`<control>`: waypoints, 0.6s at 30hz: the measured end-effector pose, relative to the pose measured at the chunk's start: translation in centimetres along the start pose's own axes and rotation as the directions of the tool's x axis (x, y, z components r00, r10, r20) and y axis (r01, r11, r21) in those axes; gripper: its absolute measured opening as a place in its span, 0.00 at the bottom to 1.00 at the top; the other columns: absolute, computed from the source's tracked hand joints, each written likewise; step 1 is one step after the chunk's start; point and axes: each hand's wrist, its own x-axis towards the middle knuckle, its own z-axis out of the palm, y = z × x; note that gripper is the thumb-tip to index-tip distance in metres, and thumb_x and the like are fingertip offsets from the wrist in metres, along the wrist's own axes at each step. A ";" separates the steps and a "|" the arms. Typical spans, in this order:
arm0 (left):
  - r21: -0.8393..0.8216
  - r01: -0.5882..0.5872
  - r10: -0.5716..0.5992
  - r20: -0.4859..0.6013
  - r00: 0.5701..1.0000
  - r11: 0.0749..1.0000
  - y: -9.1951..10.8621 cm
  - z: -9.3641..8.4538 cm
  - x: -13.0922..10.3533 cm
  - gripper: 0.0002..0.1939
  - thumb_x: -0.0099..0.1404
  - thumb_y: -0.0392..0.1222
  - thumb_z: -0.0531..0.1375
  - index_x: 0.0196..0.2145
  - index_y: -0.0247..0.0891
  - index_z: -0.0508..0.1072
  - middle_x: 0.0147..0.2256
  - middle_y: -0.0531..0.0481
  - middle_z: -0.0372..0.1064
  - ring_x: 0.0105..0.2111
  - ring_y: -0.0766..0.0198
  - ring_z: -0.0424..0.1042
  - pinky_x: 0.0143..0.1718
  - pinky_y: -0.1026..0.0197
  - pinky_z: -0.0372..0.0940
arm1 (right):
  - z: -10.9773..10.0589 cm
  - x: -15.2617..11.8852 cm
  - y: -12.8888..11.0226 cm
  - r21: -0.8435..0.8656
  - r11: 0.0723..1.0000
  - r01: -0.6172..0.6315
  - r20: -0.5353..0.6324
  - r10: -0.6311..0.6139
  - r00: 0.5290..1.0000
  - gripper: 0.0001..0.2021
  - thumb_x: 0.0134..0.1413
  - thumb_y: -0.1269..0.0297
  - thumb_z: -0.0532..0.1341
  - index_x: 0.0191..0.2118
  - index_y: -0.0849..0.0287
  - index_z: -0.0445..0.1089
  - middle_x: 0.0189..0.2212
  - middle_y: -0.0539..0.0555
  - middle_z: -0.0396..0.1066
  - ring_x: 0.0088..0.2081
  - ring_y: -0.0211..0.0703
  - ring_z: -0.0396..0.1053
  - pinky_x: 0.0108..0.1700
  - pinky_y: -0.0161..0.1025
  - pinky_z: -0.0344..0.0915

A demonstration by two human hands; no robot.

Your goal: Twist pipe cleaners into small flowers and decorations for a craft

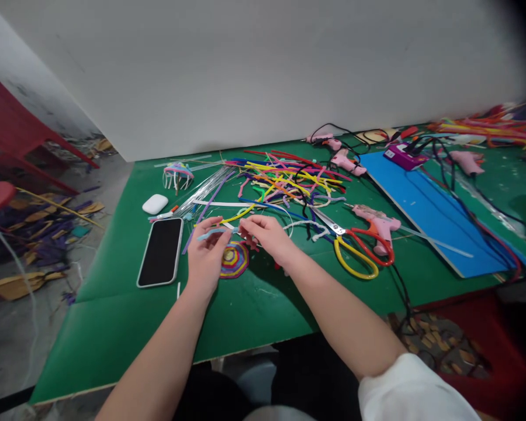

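My left hand (206, 257) is closed in a pinch on a light blue pipe cleaner (211, 233), which runs across its fingers. Close beside it, my right hand (269, 237) has thumb and forefinger pressed together at the strip's right end. What exactly sits between those right fingertips is too small to make out. Just under both hands, a round disc (234, 261) with coloured rings lies flat on the green table (254, 310). Behind the hands spreads a pile of colourful pipe cleaners (289, 178).
Scissors (359, 248) and a pink glue gun (372, 225) lie to the right, beside a blue board (425, 216) and a purple power block (405, 156) with cables. On the left are a phone (161, 252), a white case (155, 203) and a small fringed piece (178, 173).
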 end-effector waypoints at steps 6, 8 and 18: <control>0.186 -0.099 0.096 0.027 0.995 0.977 0.1 -0.3 0.0 0.19 0.55 0.41 0.62 0.44 0.40 0.66 0.37 0.50 0.69 0.34 0.66 0.71 0.35 0.64 0.67 | 0.0 -0.1 -0.1 -0.028 1.000 0.010 0.012 -0.010 1.000 0.13 0.44 0.54 0.62 0.28 0.61 0.67 0.19 0.45 0.62 0.19 0.29 0.58 0.20 0.29 0.55; 0.299 -0.208 0.198 0.063 0.978 0.931 0.1 -0.5 -0.1 0.17 0.56 0.40 0.61 0.44 0.40 0.65 0.39 0.49 0.68 0.35 0.66 0.71 0.36 0.63 0.67 | 0.0 -0.1 0.0 -0.032 0.999 0.005 0.013 -0.005 1.000 0.13 0.44 0.55 0.62 0.28 0.61 0.67 0.18 0.44 0.62 0.19 0.29 0.58 0.20 0.29 0.55; 0.558 -0.667 0.600 0.337 0.726 0.494 -0.7 -1.1 -0.3 0.11 0.53 0.28 0.56 0.35 0.39 0.66 0.31 0.53 0.68 0.34 0.66 0.69 0.41 0.63 0.64 | -0.5 0.4 0.5 0.088 0.985 -0.151 0.110 0.141 0.984 0.09 0.42 0.61 0.62 0.23 0.62 0.66 0.14 0.44 0.62 0.15 0.28 0.58 0.18 0.28 0.53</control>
